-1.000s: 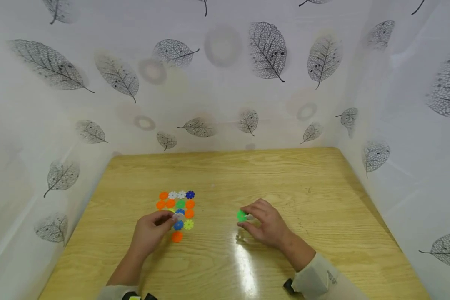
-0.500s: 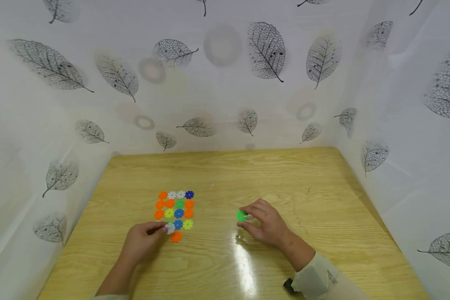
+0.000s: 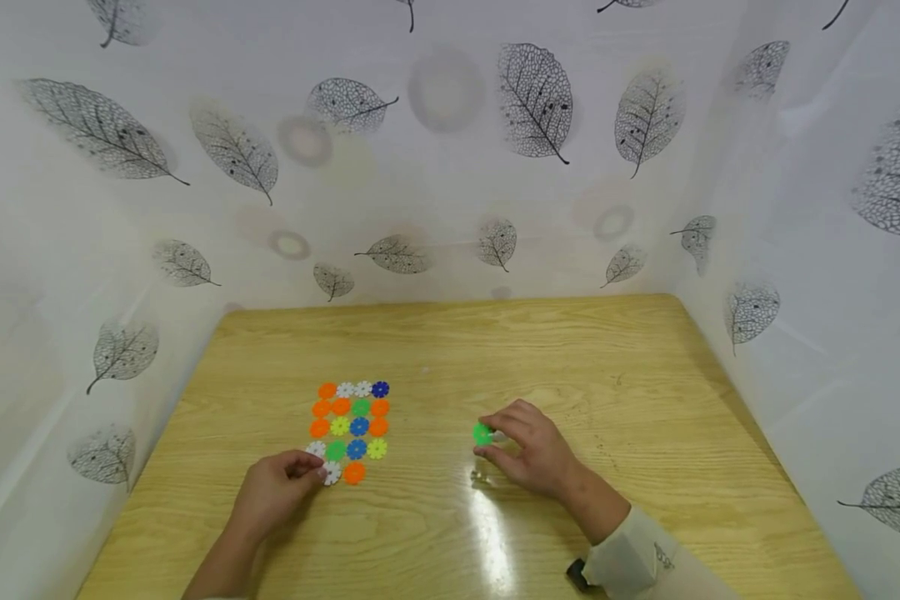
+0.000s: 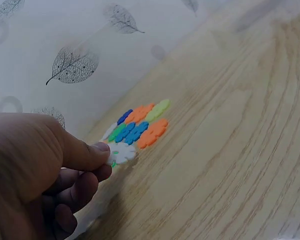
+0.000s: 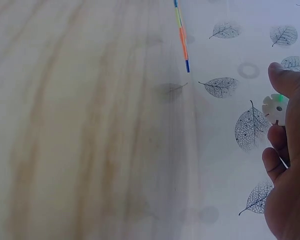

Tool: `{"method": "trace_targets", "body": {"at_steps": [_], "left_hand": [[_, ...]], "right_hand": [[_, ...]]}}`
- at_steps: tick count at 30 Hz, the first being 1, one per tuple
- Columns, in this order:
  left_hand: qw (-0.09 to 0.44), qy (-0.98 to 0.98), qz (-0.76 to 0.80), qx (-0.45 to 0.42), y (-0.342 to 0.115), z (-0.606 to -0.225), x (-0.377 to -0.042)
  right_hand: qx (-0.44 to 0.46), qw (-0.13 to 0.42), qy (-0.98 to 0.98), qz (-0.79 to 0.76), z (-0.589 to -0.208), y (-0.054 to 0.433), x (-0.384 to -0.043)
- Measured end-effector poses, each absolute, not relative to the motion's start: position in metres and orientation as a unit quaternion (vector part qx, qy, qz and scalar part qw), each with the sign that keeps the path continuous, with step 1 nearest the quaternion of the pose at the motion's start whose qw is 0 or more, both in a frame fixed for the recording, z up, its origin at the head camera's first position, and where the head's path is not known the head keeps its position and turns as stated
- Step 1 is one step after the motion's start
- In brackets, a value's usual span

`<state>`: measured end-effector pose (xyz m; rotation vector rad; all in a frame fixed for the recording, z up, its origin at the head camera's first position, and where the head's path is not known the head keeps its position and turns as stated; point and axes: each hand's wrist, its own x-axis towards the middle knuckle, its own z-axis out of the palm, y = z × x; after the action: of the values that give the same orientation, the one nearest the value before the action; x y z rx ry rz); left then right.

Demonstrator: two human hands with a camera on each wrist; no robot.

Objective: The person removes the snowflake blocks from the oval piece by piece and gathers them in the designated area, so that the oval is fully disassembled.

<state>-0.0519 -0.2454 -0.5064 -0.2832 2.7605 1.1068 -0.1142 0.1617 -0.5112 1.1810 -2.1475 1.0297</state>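
My left hand point(image 3: 272, 490) pinches a white snowflake disc point(image 3: 332, 473) by its left edge, between thumb and forefinger. That disc sits at the near left of a patch of notched plastic discs, beside an orange disc point(image 3: 354, 473) and just below a green disc point(image 3: 335, 450). The left wrist view shows the same white disc point(image 4: 122, 153) at the thumb tip, low over or on the table; which one, I cannot tell. Right of the patch, my right hand point(image 3: 534, 446) holds a green disc point(image 3: 482, 433) between thumb and fingers, with a white disc point(image 5: 274, 108) behind it.
Rows of orange, white, blue, green and yellow discs point(image 3: 359, 427) lie flat on the wooden table point(image 3: 570, 350). A white curtain printed with leaves point(image 3: 450, 183) encloses its back and sides. Light glares off the tabletop point(image 3: 487, 533) near the front.
My left hand has carried the white disc down and leftward, from over the middle of the patch to its near left corner. My right hand has stayed almost still.
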Motion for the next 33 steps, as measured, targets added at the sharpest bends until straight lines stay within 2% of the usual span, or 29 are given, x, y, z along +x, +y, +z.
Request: {"method": "trace_targets", "body": {"at_steps": [33], "left_hand": [[0.080,0.935,0.332,-0.094,-0.2447,-0.5059,-0.0566]], "right_hand": [[0.432,0.239,-0.784,0.377,-0.5122,0.1618,-0.1136]]}}
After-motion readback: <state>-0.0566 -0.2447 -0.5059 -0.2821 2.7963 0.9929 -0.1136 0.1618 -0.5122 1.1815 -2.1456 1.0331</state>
